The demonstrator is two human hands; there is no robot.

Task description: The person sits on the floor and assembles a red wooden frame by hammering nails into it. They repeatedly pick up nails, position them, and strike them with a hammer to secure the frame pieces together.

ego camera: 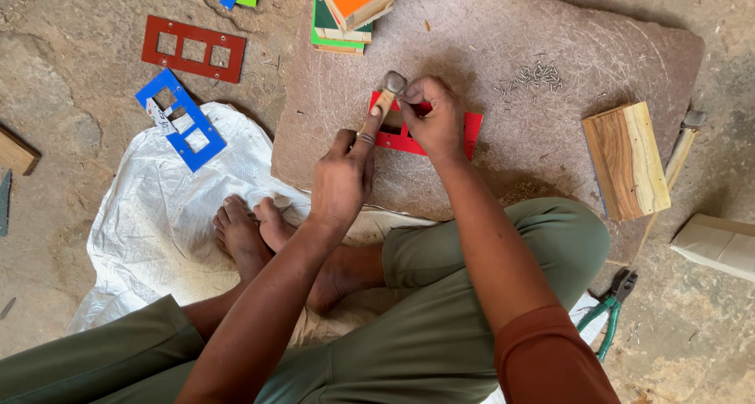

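We see a person sitting cross-legged on the floor, on a white woven sack [157,223], and working over a flat stone slab [503,50] that serves as the worktop. The left hand [342,180] is closed around the wooden handle of a small hammer [387,93], with the metal head of the hammer pointing up, just above the work piece. The right hand [432,117] is curled with the fingers pinched together close to the hammer head; it seems to hold something very small there, but we cannot tell what it is. This hand rests on a red plastic frame [472,129], which lies flat on the slab, near the edge that faces the person, and is partly hidden under both hands.

Farther on the slab there is a small heap of tiny nails [535,75], well apart from the hands. To the right of it a wooden block [625,160] lies at the slab's edge, and beside the block we see a second hammer [683,141] with a wooden handle. On the floor near the right knee lie pliers with green handles [609,314].

At the top of the view a stack of coloured frames [350,11] stands at the slab's far edge. On the floor to the left lie a dark red frame [193,49] with three openings and a blue frame [181,119], the latter partly on the sack.
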